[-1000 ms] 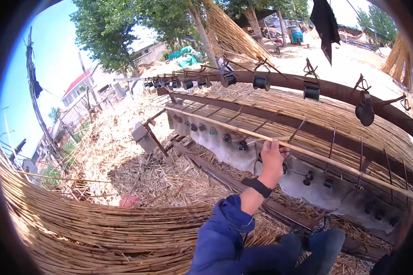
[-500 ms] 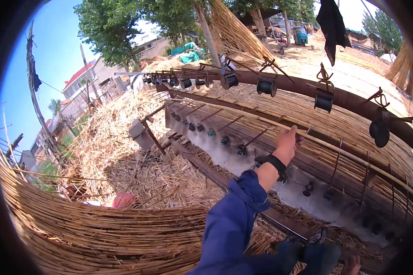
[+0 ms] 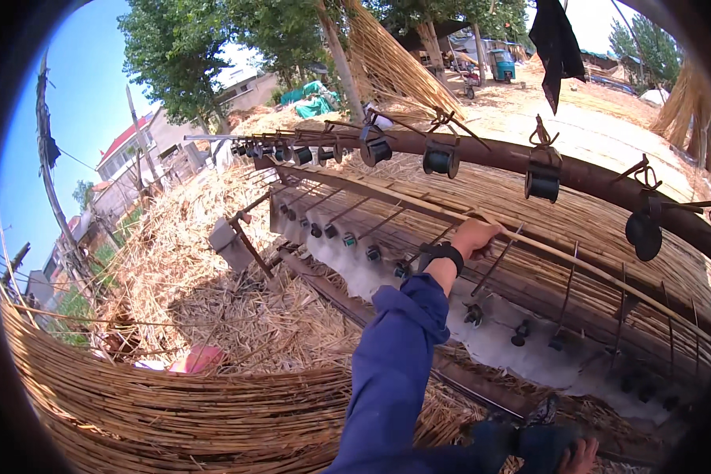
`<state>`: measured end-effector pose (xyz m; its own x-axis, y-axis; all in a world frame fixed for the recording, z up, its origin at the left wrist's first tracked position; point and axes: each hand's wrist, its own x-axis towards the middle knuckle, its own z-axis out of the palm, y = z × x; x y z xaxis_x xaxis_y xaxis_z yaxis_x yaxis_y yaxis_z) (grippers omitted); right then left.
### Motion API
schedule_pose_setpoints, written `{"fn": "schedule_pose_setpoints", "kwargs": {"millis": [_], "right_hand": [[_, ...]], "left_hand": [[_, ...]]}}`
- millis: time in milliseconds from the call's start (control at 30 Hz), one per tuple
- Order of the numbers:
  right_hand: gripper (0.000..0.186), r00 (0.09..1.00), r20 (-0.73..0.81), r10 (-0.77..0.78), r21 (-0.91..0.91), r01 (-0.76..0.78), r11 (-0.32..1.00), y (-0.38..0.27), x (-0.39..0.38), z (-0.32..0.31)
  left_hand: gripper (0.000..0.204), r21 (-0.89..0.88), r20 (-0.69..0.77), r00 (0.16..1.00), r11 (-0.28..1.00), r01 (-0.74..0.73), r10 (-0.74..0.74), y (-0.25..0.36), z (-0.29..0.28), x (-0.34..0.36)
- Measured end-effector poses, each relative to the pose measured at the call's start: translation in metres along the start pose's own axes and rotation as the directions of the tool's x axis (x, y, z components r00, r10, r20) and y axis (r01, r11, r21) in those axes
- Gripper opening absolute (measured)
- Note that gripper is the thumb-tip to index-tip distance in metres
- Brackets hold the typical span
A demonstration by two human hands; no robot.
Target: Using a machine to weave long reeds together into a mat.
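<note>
My left hand (image 3: 476, 235), at the end of a blue sleeve with a black wrist strap, has its fingers closed on a long pale reed (image 3: 569, 257). That reed lies along a rusty metal frame (image 3: 687, 229) with thin crossbars, over a mat of reeds (image 3: 624, 229). Dark wire spools (image 3: 543, 183) hang from the frame's upper beam, and smaller ones (image 3: 519, 333) sit lower along a pale, dusty strip. My right hand (image 3: 581, 457) is low at the right beside my dark-clothed knee, only partly visible, its fingers loosely bent and apart.
A curved mass of bundled reeds (image 3: 158, 399) spans the lower left. Loose straw (image 3: 205, 300) covers the ground beyond. Leaning reed bundles (image 3: 395, 55), tree trunks, a black hanging cloth (image 3: 553, 47), buildings and a teal vehicle (image 3: 502, 65) stand behind.
My left hand has moved up the picture with the reed, which now sits higher along the frame. My right hand has come into sight at the lower right.
</note>
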<state>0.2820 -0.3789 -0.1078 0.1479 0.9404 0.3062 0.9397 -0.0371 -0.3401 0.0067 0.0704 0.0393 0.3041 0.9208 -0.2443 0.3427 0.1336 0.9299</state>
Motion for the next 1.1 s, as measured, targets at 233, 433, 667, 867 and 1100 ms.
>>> {"fn": "schedule_pose_setpoints", "kwargs": {"millis": [233,433,667,867,1100], "right_hand": [[0.025,0.997,0.0,0.083,0.008,-0.083,0.996,0.0,-0.005,0.011],[0.028,0.99,-0.058,0.127,0.014,-0.126,0.992,-0.01,-0.009,0.015],[0.032,0.979,-0.103,0.177,0.077,-0.169,0.983,-0.007,-0.01,0.018],[0.027,0.972,-0.173,0.159,0.081,-0.147,0.986,-0.005,-0.006,0.025],[0.022,0.98,-0.081,0.18,0.125,-0.17,0.978,-0.006,0.001,0.019]], "left_hand": [[0.031,-0.156,-0.012,0.993,0.98,-0.122,0.122,-0.071,0.032,-0.025],[0.023,-0.473,-0.191,0.981,0.872,-0.123,0.035,-0.106,0.035,-0.086],[0.016,0.511,-0.437,0.539,0.692,-0.51,0.72,-0.085,0.013,-0.077],[0.057,0.748,-0.269,0.598,0.555,-0.365,0.755,-0.064,0.004,-0.025],[0.053,0.89,-0.186,0.632,0.401,-0.215,0.752,-0.059,0.01,0.041]]}}
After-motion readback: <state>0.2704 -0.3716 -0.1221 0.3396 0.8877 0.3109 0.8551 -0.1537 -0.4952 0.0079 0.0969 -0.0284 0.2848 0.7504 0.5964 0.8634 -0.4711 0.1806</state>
